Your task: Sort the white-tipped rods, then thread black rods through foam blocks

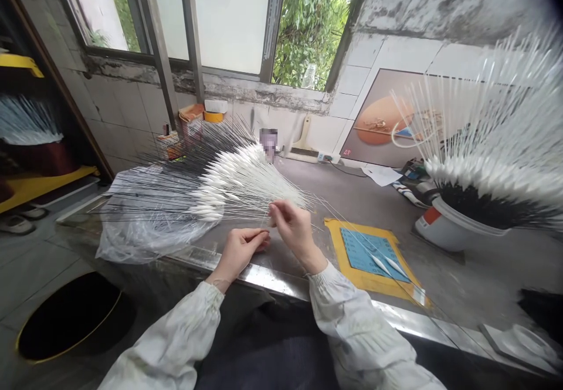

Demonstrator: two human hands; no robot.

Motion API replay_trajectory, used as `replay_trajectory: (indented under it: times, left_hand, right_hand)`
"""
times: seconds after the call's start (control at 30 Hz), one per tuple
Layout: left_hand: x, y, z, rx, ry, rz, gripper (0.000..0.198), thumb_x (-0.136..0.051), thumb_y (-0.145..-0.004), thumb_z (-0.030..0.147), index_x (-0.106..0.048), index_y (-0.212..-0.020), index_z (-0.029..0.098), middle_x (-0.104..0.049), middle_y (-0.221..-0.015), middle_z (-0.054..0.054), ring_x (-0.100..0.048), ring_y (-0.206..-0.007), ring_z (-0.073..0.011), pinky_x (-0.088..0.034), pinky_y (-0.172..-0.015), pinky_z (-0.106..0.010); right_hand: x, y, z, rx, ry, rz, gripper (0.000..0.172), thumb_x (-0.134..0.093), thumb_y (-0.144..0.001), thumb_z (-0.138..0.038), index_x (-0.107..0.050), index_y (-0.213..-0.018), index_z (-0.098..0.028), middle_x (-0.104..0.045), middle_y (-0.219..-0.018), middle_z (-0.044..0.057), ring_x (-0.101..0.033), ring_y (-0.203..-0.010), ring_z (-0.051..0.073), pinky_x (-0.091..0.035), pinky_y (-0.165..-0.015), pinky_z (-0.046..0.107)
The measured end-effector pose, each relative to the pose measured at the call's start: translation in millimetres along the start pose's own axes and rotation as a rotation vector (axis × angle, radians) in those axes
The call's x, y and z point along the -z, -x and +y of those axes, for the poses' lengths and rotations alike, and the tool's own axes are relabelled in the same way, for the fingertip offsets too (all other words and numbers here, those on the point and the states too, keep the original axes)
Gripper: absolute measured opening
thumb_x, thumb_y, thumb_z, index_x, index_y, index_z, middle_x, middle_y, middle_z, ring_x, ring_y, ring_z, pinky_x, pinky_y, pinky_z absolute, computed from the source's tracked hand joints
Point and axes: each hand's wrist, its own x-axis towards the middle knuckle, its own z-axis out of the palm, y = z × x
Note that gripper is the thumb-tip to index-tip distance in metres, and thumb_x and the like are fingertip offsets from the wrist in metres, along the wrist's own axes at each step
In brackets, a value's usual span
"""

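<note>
A fan-shaped bundle of thin rods with white spindle-shaped bodies [229,182] lies on the grey worktop, its ends gathered toward me. My right hand [292,226] is closed in a pinch on the gathered ends of that bundle. Just to its left, my left hand [241,249] rests on the worktop with its fingers curled, touching the same rod ends. What, if anything, lies inside the left fingers is hidden. Two loose white-bodied rods [387,264] lie on a blue and yellow mat [347,243] to the right.
A white bucket [448,229] at the right holds many upright rods of the same kind. Clear plastic sheeting [141,231] lies under the bundle at the left. A black round bin [65,316] stands on the floor. Clutter sits below the window at the back.
</note>
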Motion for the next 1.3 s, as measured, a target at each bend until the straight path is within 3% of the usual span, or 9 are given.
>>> replay_trajectory:
  times: [0.17,0.4,0.53,0.7,0.77,0.87,1.07,1.2,1.3]
  left_hand:
    - [-0.5,-0.3,2.0,0.014,0.015,0.007,0.037,-0.079,-0.065,0.043,-0.077,-0.087,0.013,-0.076,-0.083,-0.010,-0.070,-0.076,-0.0228,-0.058,-0.076,-0.035]
    - [0.7,-1.1,-1.1,0.018,0.022,0.002,0.036,-0.078,-0.067,0.043,-0.077,-0.087,0.014,-0.076,-0.083,-0.009,-0.070,-0.076,-0.0226,-0.057,-0.077,-0.035]
    - [1.8,-1.4,-2.5,0.018,0.019,-0.010,0.035,-0.078,-0.068,0.042,-0.077,-0.089,0.014,-0.076,-0.084,-0.009,-0.070,-0.077,-0.0224,-0.057,-0.077,-0.035]
    - [2.1,-0.9,-0.8,-0.001,-0.009,-0.048,0.033,-0.076,-0.070,0.043,-0.077,-0.087,0.015,-0.075,-0.085,-0.008,-0.069,-0.078,-0.0215,-0.056,-0.076,-0.032]
    - [2.2,-0.5,-0.1,-0.014,-0.017,-0.050,0.032,-0.075,-0.070,0.043,-0.078,-0.084,0.015,-0.075,-0.082,-0.007,-0.069,-0.078,-0.0212,-0.056,-0.075,-0.031]
    - [1.8,-0.2,0.5,-0.023,-0.014,-0.031,0.033,-0.075,-0.070,0.045,-0.078,-0.084,0.015,-0.075,-0.079,-0.006,-0.069,-0.075,-0.0209,-0.056,-0.075,-0.032]
    - [-0.4,0.4,0.9,-0.025,-0.008,-0.006,0.035,-0.076,-0.069,0.044,-0.077,-0.086,0.014,-0.075,-0.081,-0.008,-0.070,-0.076,-0.0220,-0.058,-0.076,-0.034]
    - [-1.5,0.7,2.0,-0.002,-0.022,0.021,0.036,-0.076,-0.069,0.043,-0.076,-0.088,0.013,-0.076,-0.083,-0.010,-0.071,-0.076,-0.0217,-0.058,-0.074,-0.032]
    - [-1.4,-0.1,2.0,0.009,-0.030,0.031,0.037,-0.076,-0.069,0.044,-0.076,-0.088,0.012,-0.076,-0.084,-0.012,-0.071,-0.076,-0.0211,-0.058,-0.072,-0.030]
  right_hand:
    - [-2.6,-0.6,-12.0,-0.033,-0.153,0.098,0.015,-0.048,-0.095,-0.035,-0.053,-0.096,-0.021,-0.062,-0.075,0.000,-0.063,-0.054,0.012,-0.053,-0.052,0.025]
    - [-5.0,0.5,-11.5,-0.067,-0.231,0.076,0.014,-0.055,-0.092,-0.034,-0.055,-0.093,-0.020,-0.064,-0.074,0.000,-0.067,-0.058,0.014,-0.055,-0.054,0.026]
    - [1.8,-2.4,-13.6,-0.107,-0.247,0.001,0.016,-0.054,-0.092,-0.036,-0.056,-0.094,-0.019,-0.066,-0.077,0.002,-0.068,-0.061,0.015,-0.056,-0.055,0.026]
    - [9.2,-13.1,-20.8,-0.155,-0.235,-0.226,0.017,-0.054,-0.090,-0.034,-0.059,-0.089,-0.018,-0.068,-0.075,0.002,-0.066,-0.053,0.013,-0.051,-0.044,0.022]
    - [9.1,-14.6,-24.5,-0.155,-0.195,-0.277,0.018,-0.054,-0.090,-0.033,-0.061,-0.092,-0.017,-0.070,-0.075,0.003,-0.065,-0.052,0.012,-0.051,-0.047,0.022]
    - [7.7,-10.3,-28.3,-0.138,-0.092,-0.248,0.023,-0.048,-0.093,-0.035,-0.059,-0.102,-0.017,-0.070,-0.084,0.005,-0.066,-0.063,0.013,-0.052,-0.056,0.024]
    - [6.5,-11.6,-5.3,-0.149,0.223,-0.302,0.037,-0.033,-0.100,-0.035,-0.064,-0.090,-0.016,-0.067,-0.075,0.004,-0.060,-0.058,0.012,-0.046,-0.060,0.024]
    - [2.9,-32.4,22.1,-0.152,0.501,-0.337,0.016,-0.058,-0.088,-0.025,-0.069,-0.081,-0.015,-0.066,-0.091,0.010,-0.062,-0.081,0.020,-0.043,-0.070,0.027]
    - [2.1,-45.7,31.2,-0.146,0.637,-0.387,0.018,-0.056,-0.088,-0.020,-0.071,-0.078,-0.017,-0.066,-0.096,0.009,-0.061,-0.086,0.020,-0.041,-0.071,0.027]
